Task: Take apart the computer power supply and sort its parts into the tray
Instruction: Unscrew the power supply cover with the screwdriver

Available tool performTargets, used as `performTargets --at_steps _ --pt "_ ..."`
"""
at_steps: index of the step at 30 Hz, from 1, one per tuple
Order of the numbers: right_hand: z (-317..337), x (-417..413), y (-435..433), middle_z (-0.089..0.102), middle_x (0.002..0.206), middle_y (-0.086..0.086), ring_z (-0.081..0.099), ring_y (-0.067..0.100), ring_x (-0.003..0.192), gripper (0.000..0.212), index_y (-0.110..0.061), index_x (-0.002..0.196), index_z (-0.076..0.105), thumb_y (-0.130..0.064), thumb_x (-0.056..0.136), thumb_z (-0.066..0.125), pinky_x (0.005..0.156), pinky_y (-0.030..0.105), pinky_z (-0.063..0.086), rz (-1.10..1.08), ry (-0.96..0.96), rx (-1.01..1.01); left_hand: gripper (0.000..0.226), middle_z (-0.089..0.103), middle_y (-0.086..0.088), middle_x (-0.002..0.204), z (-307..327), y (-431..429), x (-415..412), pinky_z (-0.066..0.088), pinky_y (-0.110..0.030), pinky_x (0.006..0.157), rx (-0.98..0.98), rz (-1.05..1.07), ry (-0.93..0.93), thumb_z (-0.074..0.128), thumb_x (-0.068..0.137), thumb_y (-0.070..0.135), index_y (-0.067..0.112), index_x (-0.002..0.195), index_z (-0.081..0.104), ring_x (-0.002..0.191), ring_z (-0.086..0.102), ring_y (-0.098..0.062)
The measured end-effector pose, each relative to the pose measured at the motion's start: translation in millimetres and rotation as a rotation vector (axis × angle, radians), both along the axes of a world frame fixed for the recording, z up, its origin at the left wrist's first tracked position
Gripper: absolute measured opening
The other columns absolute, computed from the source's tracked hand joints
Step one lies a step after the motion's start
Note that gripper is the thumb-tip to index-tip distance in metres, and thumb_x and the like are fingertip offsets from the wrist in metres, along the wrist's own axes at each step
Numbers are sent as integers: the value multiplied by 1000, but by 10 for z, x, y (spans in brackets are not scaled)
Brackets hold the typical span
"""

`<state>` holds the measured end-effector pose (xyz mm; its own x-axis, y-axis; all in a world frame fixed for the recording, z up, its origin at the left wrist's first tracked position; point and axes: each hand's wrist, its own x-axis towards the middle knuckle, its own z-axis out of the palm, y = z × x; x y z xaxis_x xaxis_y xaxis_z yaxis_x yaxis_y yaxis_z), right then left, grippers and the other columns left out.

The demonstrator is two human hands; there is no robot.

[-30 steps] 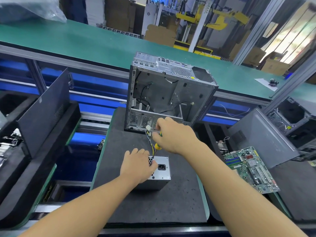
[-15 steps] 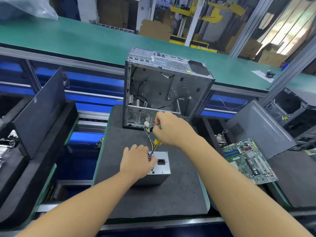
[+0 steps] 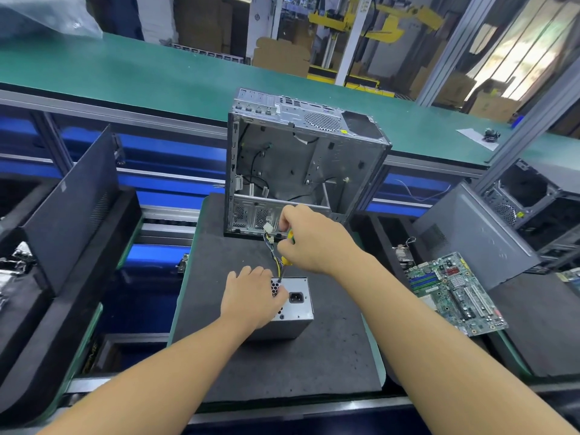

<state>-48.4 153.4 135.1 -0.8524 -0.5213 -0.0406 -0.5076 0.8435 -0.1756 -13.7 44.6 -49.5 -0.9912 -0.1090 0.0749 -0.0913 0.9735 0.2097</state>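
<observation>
A grey metal power supply (image 3: 294, 312) with a black mains socket lies on the dark foam mat (image 3: 282, 365). My left hand (image 3: 252, 296) grips its left side, fingers curled over the vented face. A bundle of yellow and black wires (image 3: 275, 257) rises from the supply to a white connector (image 3: 267, 228). My right hand (image 3: 309, 238) hovers above the supply and holds a green-and-yellow-handled tool together with the wires. Behind them stands the emptied open computer case (image 3: 301, 164).
A green motherboard (image 3: 455, 291) lies on the dark tray (image 3: 533, 324) at right, beside a grey case panel (image 3: 474, 233). A black side panel (image 3: 69, 202) leans in the left tray. A green conveyor belt (image 3: 157, 70) runs behind the case.
The view has shifted slightly. My right hand has lifted the wires a little higher; my left hand stays on the power supply.
</observation>
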Motion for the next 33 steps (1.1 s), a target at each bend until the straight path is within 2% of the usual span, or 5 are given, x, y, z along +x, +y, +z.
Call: performTargets --at_steps 4,10,15,21,33 --pt "-40 -3 -23 56 97 2 53 33 82 35 -19 99 38 -53 102 31 73 42 43 -67 66 -5 47 60 7 100 -6 -6 -3 35 -39 83 -10 -5 -2 27 90 54 23 101 60 98 50 -19" --pt "8 -43 -26 58 77 -8 54 12 65 3 -22 97 41 -20 98 39 68 36 42 -88 -70 -117 50 60 6 100 -27 -20 -26 33 -40 82 13 -14 -8 23 89 55 23 102 60 98 49 -19" --pt "79 -12 8 61 89 -9 57 20 78 15 -22 103 45 -18 89 49 74 38 49 -95 -159 -151 56 60 6 97 -36 -14 -29 30 -40 76 3 -7 16 17 84 56 24 98 60 94 50 -19" --pt "93 -6 34 56 73 -8 46 9 56 14 -21 97 44 -15 86 52 53 27 32 -64 -170 -162 55 60 6 95 -50 -14 -35 32 -40 78 18 -4 29 16 84 56 23 95 60 93 50 -20" --pt "215 -69 112 57 110 0 51 18 92 31 -18 122 54 -17 93 64 79 30 41 90 -134 -73 60 61 6 99 -75 -17 -47 36 -41 83 27 -7 25 16 84 57 23 102 62 98 51 -19"
